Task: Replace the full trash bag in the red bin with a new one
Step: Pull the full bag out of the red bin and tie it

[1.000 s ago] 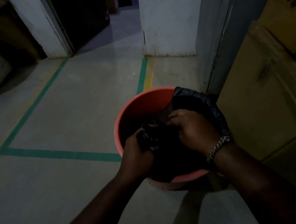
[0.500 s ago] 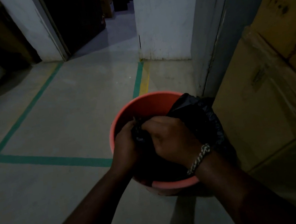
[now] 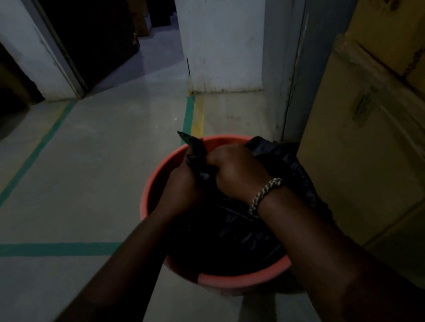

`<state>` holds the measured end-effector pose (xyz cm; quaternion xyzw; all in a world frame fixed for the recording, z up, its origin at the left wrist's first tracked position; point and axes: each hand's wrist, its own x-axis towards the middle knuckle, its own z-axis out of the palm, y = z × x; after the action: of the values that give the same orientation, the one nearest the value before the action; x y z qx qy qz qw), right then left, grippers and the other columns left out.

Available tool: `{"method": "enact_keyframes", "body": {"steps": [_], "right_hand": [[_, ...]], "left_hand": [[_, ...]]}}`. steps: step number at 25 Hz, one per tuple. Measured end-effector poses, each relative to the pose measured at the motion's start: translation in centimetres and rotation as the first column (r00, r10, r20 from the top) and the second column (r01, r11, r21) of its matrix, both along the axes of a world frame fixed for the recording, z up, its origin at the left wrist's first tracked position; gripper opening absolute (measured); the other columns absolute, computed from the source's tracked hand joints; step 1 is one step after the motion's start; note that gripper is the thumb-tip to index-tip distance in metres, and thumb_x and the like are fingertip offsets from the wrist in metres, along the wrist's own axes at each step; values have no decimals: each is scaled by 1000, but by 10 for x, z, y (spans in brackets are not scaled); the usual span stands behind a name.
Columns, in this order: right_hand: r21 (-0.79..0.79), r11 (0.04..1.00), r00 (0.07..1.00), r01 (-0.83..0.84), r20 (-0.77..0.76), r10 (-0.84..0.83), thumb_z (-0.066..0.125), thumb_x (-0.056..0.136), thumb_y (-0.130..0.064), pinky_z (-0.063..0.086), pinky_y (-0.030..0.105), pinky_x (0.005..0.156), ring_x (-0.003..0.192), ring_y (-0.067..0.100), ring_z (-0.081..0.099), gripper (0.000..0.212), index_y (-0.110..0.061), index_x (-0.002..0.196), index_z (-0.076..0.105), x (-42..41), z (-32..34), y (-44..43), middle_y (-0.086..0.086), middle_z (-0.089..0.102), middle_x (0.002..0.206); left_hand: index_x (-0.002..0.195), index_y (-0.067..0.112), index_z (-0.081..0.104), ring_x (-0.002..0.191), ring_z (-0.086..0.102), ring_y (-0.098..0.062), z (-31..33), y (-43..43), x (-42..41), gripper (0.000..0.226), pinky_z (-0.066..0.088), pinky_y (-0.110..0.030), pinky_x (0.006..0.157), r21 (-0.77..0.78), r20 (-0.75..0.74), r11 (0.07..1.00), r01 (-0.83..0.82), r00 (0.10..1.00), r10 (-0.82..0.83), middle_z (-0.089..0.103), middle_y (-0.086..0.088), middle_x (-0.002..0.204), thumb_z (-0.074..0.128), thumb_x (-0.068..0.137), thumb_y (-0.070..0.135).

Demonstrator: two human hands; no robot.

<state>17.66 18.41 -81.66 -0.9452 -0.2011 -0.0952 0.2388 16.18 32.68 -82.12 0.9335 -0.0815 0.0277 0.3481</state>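
A red round bin (image 3: 246, 277) stands on the floor in front of me, with a black trash bag (image 3: 284, 166) inside it. The bag's right side still drapes over the bin's right rim. My left hand (image 3: 179, 187) and my right hand (image 3: 237, 169) are both closed around the gathered neck of the bag, held together above the bin's middle. A twisted tip of black plastic (image 3: 192, 143) sticks up between them. A braided bracelet sits on my right wrist. The bag's contents are hidden in the dark.
Stacked cardboard boxes (image 3: 380, 108) stand right beside the bin on the right. A grey door frame (image 3: 291, 71) and a white wall corner (image 3: 217, 50) are behind it. Green tape lines (image 3: 40, 250) cross the concrete floor to the left. A dark doorway (image 3: 93, 32) is at the back.
My two hands have come together and risen, gathering the bag's mouth into a twisted neck that now sticks up above the bin's far rim.
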Motion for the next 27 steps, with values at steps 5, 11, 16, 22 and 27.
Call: {"method": "enact_keyframes", "body": {"steps": [5,11,16,22,27], "right_hand": [[169,985,999,39,-14,-37,60,68,-8,56,34,78,94,28,65,33,-20,98,66,8,-15,-19,4,67,108],[-422,886,919,193,-238,-314,84,61,-26,58,41,85,107,33,66,72,-26,129,59,20,-26,-59,8,62,126],[-517,793,907,324,-69,-415,63,82,-26,45,41,96,114,31,56,13,-20,93,68,8,32,-54,7,67,106],[-427,897,955,114,-202,-218,59,79,-46,45,43,88,85,28,60,31,-25,101,55,-17,67,-11,2,55,86],[-147,989,976,16,-211,-47,69,80,-32,48,35,67,85,30,60,40,-27,112,47,-17,66,-9,4,57,95]], "left_hand": [[117,-6,65,109,64,-34,-3,-5,0,27,46,-36,90,50,-42,992,-112,993,114,68,-25,117,56,95,5],[97,-3,71,93,68,-33,1,-5,-8,25,51,-44,84,16,-60,987,-160,985,161,74,-19,98,57,95,18],[133,-4,56,111,63,-36,2,-3,-7,44,45,-30,87,-10,17,995,-99,995,99,66,-24,120,56,88,-5],[124,8,64,106,63,-16,2,-18,-3,36,44,-25,83,-145,37,978,148,989,-144,70,-9,114,64,88,13],[121,1,65,106,58,-14,0,-20,4,31,45,-18,76,-236,1,970,51,999,-52,69,-18,112,63,91,7]]}}
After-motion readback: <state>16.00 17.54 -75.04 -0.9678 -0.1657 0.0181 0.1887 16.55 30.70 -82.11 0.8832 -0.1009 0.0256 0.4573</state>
